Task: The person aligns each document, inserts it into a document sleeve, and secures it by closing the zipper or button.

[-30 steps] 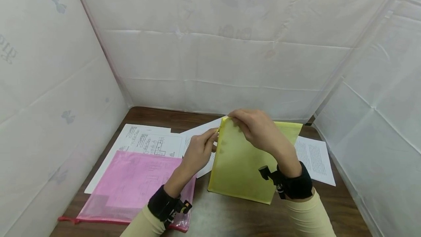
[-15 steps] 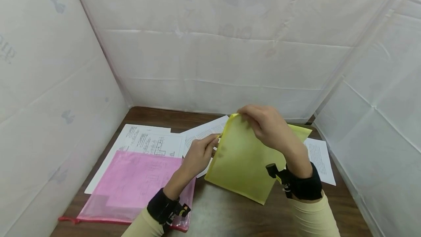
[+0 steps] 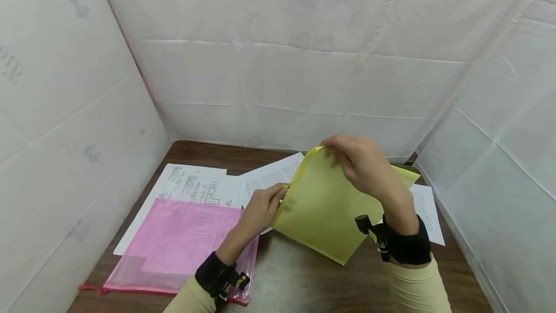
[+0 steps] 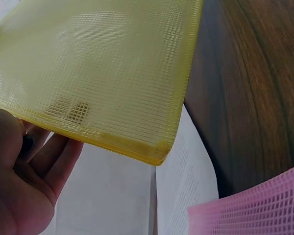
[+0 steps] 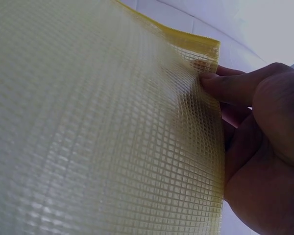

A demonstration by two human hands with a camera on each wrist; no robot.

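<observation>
1. A yellow mesh pouch (image 3: 323, 204) is held up above the wooden table (image 3: 295, 279), tilted, with its lower corner close to the tabletop near the middle of the desk.
2. The right hand (image 3: 362, 165) pinches the pouch at its top edge; in the right wrist view the thumb (image 5: 230, 85) presses on the near face of the mesh, with the other fingers behind it.
3. The left hand (image 3: 260, 211) grips the pouch at its left edge, about where the zip runs; in the left wrist view its fingers (image 4: 49, 156) lie under the yellow border, and the thumb's hold is hidden.
4. Printed sheets (image 3: 271, 175) lie flat on the table behind and below the pouch, and another sheet (image 3: 425, 211) shows to its right.
5. A pink mesh pouch (image 3: 178, 245) lies flat at the left of the table, just beside the left forearm, with paper inside it.
6. A sheet with drawings (image 3: 195, 187) lies partly under the pink pouch's far edge.
7. White cloth walls (image 3: 282, 62) close in the table on three sides.
8. Both wrists wear black straps over pale yellow sleeves.
</observation>
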